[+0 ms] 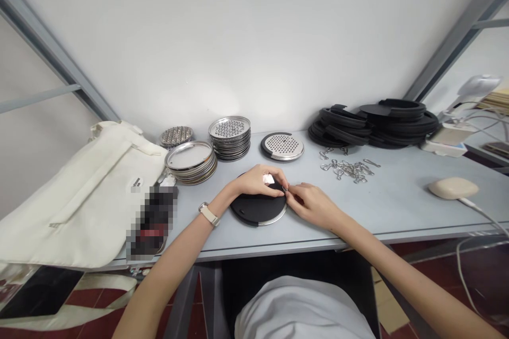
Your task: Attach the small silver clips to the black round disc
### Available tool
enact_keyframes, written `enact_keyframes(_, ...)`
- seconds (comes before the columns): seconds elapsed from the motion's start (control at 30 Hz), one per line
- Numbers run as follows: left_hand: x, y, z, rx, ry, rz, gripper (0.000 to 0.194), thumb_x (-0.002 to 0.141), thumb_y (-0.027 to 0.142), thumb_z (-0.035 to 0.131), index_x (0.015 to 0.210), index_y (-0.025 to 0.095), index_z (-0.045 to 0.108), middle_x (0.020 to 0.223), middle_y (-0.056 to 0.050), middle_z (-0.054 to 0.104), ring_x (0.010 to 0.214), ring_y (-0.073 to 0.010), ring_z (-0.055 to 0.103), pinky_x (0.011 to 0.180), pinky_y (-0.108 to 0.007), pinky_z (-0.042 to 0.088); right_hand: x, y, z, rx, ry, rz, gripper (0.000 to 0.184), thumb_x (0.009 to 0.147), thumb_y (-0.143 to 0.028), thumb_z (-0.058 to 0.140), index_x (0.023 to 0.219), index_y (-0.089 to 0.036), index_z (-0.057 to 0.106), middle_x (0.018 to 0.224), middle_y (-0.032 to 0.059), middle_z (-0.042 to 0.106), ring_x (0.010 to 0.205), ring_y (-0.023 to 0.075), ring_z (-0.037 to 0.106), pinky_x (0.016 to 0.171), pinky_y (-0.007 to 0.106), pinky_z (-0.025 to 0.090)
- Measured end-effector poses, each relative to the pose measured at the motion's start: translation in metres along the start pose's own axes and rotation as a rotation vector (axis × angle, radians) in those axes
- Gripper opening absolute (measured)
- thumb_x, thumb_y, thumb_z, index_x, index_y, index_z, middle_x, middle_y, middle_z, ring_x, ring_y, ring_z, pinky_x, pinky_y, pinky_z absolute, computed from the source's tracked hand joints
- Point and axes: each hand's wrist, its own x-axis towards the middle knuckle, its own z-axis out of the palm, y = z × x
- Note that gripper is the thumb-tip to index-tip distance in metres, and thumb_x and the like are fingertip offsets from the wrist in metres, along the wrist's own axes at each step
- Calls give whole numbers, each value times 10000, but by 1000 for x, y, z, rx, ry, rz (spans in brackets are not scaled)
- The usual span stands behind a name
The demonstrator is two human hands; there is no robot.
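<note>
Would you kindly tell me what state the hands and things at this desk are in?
Black disc: flat, partly covered
Left hand: fingertips at the disc's right edge
Right hand: fingertips meeting the left's
Grater discs: stacked
Plain-topped discs: stacked
Black-edged grater: lying flat
Black curved pieces: piled
Metal clips: loosely scattered
Beige device: cable attached
White bag: slumped

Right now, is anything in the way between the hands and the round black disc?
Nothing that I can see: the left hand is over the black disc, and the right hand is at its right edge.
</note>
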Motion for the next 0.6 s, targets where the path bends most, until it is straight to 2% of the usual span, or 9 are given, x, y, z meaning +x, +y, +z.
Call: enact_keyframes(0.6,0,-1,0,40,6,-35,201,702,162,653,898,116,654,904,-64,675,886,-153,615,860,-268,451,0,3,2,44,-6,61,328,926,-308,300,670,-196,472,607,10,560,524,115,462,538,233,276)
